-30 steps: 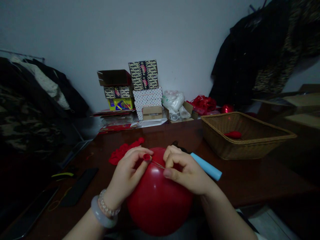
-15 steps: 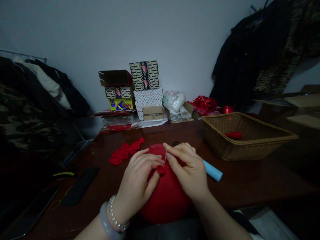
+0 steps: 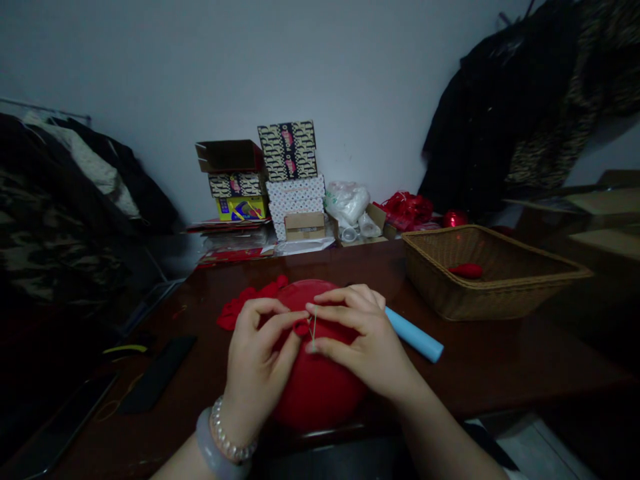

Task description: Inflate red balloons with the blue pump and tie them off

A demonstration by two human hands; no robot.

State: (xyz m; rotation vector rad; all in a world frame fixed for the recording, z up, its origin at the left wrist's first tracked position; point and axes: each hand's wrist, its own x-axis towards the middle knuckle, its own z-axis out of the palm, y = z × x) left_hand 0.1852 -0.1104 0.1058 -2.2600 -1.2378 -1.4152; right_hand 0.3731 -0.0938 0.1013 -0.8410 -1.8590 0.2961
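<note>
A large inflated red balloon (image 3: 320, 393) sits at the table's front edge, beneath both hands. My left hand (image 3: 263, 353) pinches the balloon's neck, and the rolled lip shows at its fingertips. Around the fingers of my right hand (image 3: 363, 333) a thin pale rubber band (image 3: 314, 327) is stretched, spread between thumb and forefinger and reaching the neck. Behind my right hand lies a light blue tube (image 3: 415, 335). Several limp red balloons (image 3: 233, 312) lie in a pile behind my left hand.
A wicker basket (image 3: 500, 293) holding a red balloon (image 3: 466, 271) stands at the right. Stacked boxes (image 3: 295, 193) and a plastic bag (image 3: 347, 202) line the wall. On the left are a black flat object (image 3: 159, 373) and a phone (image 3: 65, 423).
Both hands and the balloon's neck have shifted slightly left. My right thumb and forefinger have spread apart, opening the rubber band into a wider loop.
</note>
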